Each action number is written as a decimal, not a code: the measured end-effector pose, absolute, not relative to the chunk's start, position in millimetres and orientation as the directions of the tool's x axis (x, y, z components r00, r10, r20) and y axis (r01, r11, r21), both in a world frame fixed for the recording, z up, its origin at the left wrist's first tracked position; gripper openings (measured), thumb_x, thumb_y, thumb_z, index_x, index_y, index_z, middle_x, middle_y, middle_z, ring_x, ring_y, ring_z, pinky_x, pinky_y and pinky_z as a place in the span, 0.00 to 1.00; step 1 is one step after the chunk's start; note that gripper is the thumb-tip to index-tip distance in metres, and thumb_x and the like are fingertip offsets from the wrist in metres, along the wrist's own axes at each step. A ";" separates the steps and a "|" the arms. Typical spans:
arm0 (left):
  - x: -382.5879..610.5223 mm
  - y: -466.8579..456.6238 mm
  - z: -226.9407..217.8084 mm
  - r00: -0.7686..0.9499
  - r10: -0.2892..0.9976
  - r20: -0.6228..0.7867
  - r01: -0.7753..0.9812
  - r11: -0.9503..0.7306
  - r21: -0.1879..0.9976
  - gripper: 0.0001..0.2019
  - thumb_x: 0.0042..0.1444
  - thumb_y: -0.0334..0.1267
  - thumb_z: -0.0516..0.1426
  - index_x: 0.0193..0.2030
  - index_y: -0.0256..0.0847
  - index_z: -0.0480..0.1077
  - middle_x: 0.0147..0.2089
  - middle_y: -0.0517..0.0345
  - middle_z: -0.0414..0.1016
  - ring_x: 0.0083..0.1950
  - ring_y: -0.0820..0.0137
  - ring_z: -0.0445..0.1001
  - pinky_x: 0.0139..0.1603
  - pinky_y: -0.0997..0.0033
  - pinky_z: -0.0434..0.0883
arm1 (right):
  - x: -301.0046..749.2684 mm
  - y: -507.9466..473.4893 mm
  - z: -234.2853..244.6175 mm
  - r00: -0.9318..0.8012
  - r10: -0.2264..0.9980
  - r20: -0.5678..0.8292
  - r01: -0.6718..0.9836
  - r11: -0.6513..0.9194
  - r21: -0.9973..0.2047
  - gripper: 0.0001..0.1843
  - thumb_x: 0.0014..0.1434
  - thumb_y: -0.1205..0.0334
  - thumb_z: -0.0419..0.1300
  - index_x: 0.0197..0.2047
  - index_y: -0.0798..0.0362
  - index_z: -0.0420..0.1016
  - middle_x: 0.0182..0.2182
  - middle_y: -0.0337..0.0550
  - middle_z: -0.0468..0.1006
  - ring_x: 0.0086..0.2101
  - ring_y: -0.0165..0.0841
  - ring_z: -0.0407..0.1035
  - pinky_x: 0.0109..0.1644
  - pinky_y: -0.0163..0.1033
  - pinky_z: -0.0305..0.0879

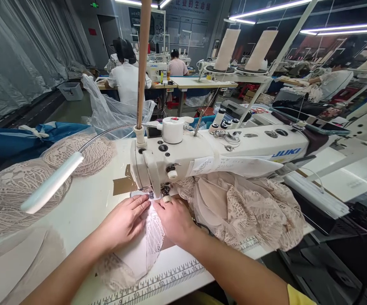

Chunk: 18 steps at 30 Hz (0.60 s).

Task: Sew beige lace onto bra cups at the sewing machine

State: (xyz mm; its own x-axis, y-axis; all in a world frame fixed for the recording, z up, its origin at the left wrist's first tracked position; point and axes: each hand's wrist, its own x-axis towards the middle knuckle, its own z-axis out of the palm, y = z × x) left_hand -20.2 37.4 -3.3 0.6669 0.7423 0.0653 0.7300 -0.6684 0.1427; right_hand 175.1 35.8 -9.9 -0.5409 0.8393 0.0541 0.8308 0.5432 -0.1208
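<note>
A pale lace piece [154, 237] with a smooth white layer lies under the needle end of a white JUKI sewing machine [183, 156]. My left hand [129, 218] rests flat on its left side, fingers stretched toward the presser foot [151, 195]. On the other side, my right hand [175, 220] is closed on the lace edge, thumb close to the foot; its other fingertips are partly hidden. The lower part of the piece spreads toward the table's front edge. A bunched heap of beige lace [250, 207] lies right of my right hand, under the machine arm.
Stacked round lace pieces [78, 154] sit at the left, below a lit lamp [53, 182] on a bent neck. More pale panels [15, 262] lie front left. A ruler strip [158, 281] runs along the front edge. A wooden pole [143, 63] rises by the machine; people work behind.
</note>
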 end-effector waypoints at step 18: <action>-7.4 -2.6 7.8 0.547 0.826 0.137 0.788 -0.563 0.251 0.11 0.63 0.37 0.49 0.36 0.40 0.71 0.34 0.52 0.72 0.35 0.64 0.68 0.35 0.62 0.65 | 198.8 38.8 -3.6 -0.594 0.788 0.162 0.710 0.609 -0.354 0.14 0.60 0.72 0.52 0.45 0.53 0.74 0.35 0.42 0.75 0.34 0.32 0.68 0.36 0.35 0.59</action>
State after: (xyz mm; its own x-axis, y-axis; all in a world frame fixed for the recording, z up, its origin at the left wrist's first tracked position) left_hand -7.4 -2.6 7.8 0.5467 0.8261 0.1368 0.7877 -0.5628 0.2505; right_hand 198.8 38.8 -3.6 -0.5942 0.7878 0.1620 0.7102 0.6085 -0.3541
